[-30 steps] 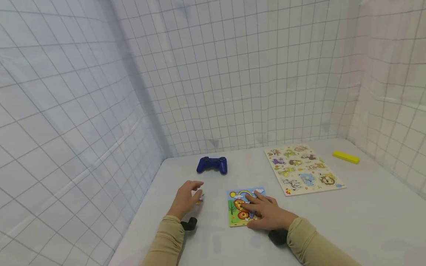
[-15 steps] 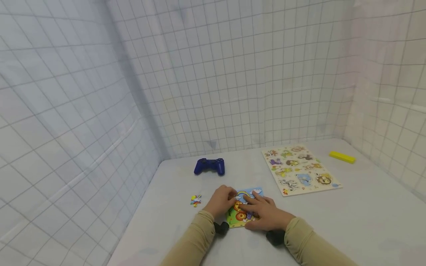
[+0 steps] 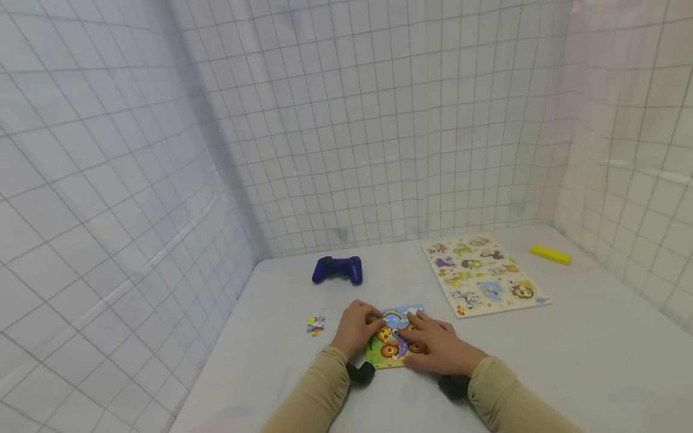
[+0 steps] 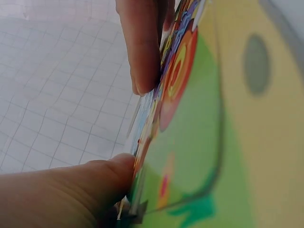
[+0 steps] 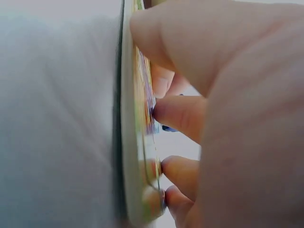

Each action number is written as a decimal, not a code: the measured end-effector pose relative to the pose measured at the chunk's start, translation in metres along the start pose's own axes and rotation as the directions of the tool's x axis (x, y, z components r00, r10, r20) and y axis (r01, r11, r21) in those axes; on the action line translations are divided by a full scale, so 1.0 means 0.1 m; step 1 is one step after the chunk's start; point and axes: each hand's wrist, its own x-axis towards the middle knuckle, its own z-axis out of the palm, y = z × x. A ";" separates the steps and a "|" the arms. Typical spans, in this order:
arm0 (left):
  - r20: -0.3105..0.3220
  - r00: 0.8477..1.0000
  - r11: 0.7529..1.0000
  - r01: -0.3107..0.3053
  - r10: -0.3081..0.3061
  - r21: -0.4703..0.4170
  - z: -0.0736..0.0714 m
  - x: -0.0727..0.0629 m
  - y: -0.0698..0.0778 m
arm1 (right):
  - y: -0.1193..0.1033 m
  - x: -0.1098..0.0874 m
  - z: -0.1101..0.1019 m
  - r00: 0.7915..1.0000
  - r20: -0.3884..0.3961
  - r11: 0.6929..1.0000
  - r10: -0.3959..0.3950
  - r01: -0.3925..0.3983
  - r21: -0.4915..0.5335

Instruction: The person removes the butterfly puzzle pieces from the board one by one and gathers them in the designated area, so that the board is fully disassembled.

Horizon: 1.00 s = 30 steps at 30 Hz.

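A small picture puzzle (image 3: 396, 323) with a rainbow and butterfly lies flat in front of me, between both hands. My left hand (image 3: 354, 329) is at its upper left, fingers bent and thumb (image 4: 95, 183) against its face; its other fingertips are mostly hidden, so whether it pinches a piece cannot be told. My right hand (image 3: 441, 346) rests on the right side of the puzzle, fingers spread, fingertips touching the surface. In the right wrist view its thumb (image 5: 166, 35) lies over the near edge. One loose puzzle piece (image 3: 316, 325) sits left of my left hand.
A blue game controller (image 3: 337, 269) lies behind the hands. To the back right is a larger wooden animal puzzle board (image 3: 482, 273), with a yellow bar (image 3: 550, 254) beyond it. Grid-patterned white sheets (image 3: 335, 132) enclose the table at the back and sides.
My left hand has moved right, from beside the loose piece onto the left part of the puzzle. The piece stays on the table. My right hand stays on the puzzle, its fingers shifting slightly.
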 end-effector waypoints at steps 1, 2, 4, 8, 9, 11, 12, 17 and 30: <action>-0.004 1.000 1.000 0.001 -0.001 0.003 0.00 0.00 0.01 | -0.01 0.01 0.00 1.000 -0.003 1.000 0.002 -0.002 -0.007; -0.005 1.000 1.000 0.005 -0.005 0.005 0.00 0.00 0.01 | -0.01 0.01 0.01 1.000 -0.003 1.000 0.005 -0.005 -0.012; -0.005 1.000 1.000 0.018 -0.018 0.017 0.00 0.00 0.03 | -0.02 0.02 0.01 1.000 -0.001 1.000 0.015 -0.015 -0.014; -0.011 0.999 0.999 0.041 -0.041 0.034 0.02 0.00 0.05 | -0.03 0.02 0.00 1.000 0.013 0.999 0.029 -0.028 -0.014; -0.016 0.999 0.998 0.042 -0.042 0.040 0.02 0.00 0.05 | -0.03 0.02 -0.01 0.999 0.015 0.999 0.030 -0.030 -0.013; -0.023 0.999 0.998 0.038 -0.037 0.046 0.02 0.00 0.05 | -0.04 0.02 -0.01 0.999 0.017 0.999 0.032 -0.032 -0.014; -0.026 0.999 0.998 0.036 -0.034 0.048 0.03 0.00 0.05 | -0.04 0.02 -0.01 0.999 0.017 0.999 0.033 -0.033 -0.016; -0.037 0.999 0.998 0.021 -0.019 0.058 0.04 0.01 0.02 | -0.04 0.01 -0.02 0.999 0.016 0.999 0.031 -0.031 -0.009; -0.031 0.999 1.000 0.016 -0.015 0.015 0.03 0.00 0.02 | -0.03 0.02 -0.02 1.000 0.014 1.000 0.021 -0.021 -0.012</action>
